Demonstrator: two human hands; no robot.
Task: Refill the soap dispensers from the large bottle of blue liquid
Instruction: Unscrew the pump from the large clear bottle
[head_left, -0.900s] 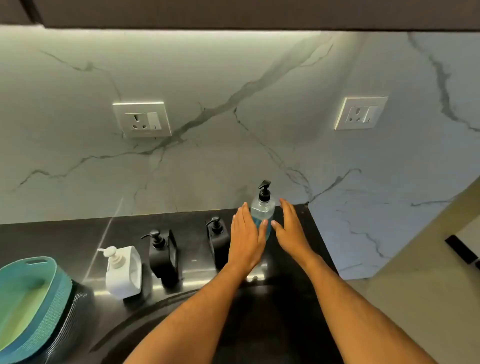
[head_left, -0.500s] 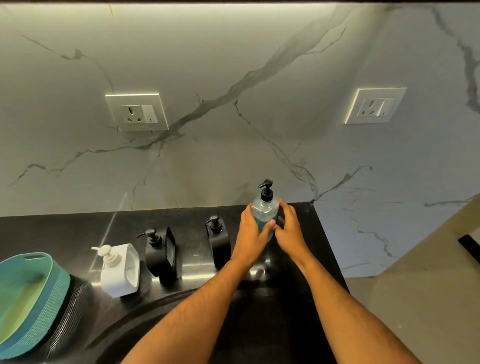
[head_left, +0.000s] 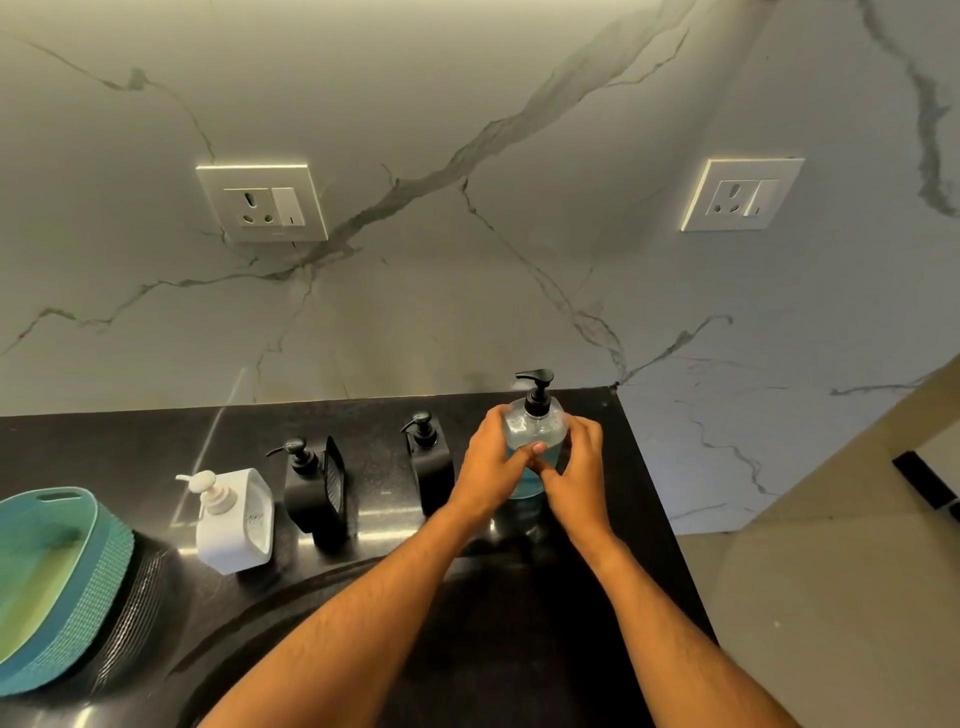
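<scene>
A clear pump bottle of blue liquid (head_left: 535, 431) with a black pump stands upright at the back right of the black counter (head_left: 374, 467). My left hand (head_left: 491, 462) grips its left side and my right hand (head_left: 579, 465) grips its right side, with fingers meeting across the front. To the left stand three dispensers in a row: a black one (head_left: 428, 465) beside my left hand, a second black one (head_left: 314, 486), and a white one (head_left: 236, 517).
A teal basket (head_left: 57, 582) sits at the left edge of the counter. A dark round sink rim (head_left: 249, 608) curves below the dispensers. Two wall sockets (head_left: 262, 202) (head_left: 743, 195) are set in the marble wall. The counter ends just right of the bottle.
Both hands have closed from flat beside the bottle to wrapped around it. The camera has tilted down slightly.
</scene>
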